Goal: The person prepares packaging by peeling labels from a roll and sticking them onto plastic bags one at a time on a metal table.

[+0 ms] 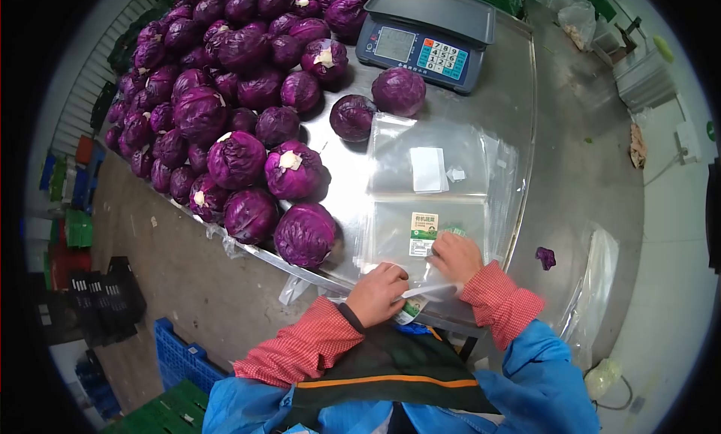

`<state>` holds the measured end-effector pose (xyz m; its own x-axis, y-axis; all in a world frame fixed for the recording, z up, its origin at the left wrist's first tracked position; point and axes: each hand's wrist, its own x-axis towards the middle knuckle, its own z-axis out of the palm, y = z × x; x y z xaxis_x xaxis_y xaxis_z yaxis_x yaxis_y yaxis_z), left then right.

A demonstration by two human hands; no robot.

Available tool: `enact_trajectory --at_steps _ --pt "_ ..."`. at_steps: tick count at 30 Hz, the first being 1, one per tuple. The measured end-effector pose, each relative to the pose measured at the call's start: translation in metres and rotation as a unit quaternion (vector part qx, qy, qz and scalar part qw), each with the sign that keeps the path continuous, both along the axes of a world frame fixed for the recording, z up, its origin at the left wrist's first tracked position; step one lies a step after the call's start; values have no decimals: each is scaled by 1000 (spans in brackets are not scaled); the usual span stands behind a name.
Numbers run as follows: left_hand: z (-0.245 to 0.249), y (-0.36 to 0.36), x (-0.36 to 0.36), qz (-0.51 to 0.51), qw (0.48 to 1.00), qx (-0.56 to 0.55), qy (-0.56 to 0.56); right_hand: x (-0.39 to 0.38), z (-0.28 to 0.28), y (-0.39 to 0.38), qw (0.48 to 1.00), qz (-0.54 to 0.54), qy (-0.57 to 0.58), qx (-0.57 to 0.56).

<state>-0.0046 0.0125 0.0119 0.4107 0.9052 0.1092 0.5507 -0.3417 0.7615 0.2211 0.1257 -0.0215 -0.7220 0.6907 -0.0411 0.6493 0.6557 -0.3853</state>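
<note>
Clear plastic bags [428, 137] lie stacked flat on the metal table [345, 160], with a green and white label [423, 233] on the top one. My left hand [378, 294] is at the stack's near edge, fingers closed on a bag edge. My right hand [456, 257] rests on the stack beside the label, fingers curled; whatever is under its fingertips is hidden. Between the hands a whitish strip [432, 291] curves over the table edge, above another label [411, 308]. A white paper piece [429, 170] lies higher on the bags.
A large pile of purple cabbages [240, 156] covers the table's left side. Two cabbages [398, 91] sit near the scale [424, 40] at the back. A blue crate [184, 355] stands on the floor at lower left. A purple leaf piece [545, 258] lies at right.
</note>
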Motion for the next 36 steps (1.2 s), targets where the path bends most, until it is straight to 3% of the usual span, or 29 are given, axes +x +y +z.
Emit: enact_trajectory --at_steps 10,13,15,17,19,22,24,26,27,30,33,34,36 --pt "-2 -12 7 -31 997 57 -29 -8 2 2 999 -26 42 -8" --pt "6 -9 8 5 997 79 -26 -2 14 15 981 -69 37 -178" --pt "-6 -11 8 38 998 43 -11 7 1 47 968 -25 92 -234" --pt "-9 -9 9 56 998 6 -9 -5 47 92 999 -7 1 -36" --pt "-10 -8 8 79 993 -67 -53 -28 96 125 969 -105 -127 186" --pt "-18 -8 -1 126 968 -174 -126 -42 149 99 979 -101 -40 173" --pt "-39 -9 -7 140 939 -249 -192 -32 115 66 995 -30 92 -24" --pt "-33 -9 -8 160 886 -344 -268 -24 98 33 963 0 134 -232" --pt "-30 -9 -8 167 853 -390 -303 -22 87 24 952 -17 153 -266" --pt "-28 -5 -4 207 953 -183 -124 -16 63 3 943 -56 166 -285" --pt "34 30 4 215 970 117 -7 -19 65 -12 939 -97 173 -283" --pt "32 35 4 207 978 2 -34 -23 68 -15 936 -109 178 -285" --pt "20 40 3 186 953 -223 -85 -32 73 -24 970 -103 184 -119"
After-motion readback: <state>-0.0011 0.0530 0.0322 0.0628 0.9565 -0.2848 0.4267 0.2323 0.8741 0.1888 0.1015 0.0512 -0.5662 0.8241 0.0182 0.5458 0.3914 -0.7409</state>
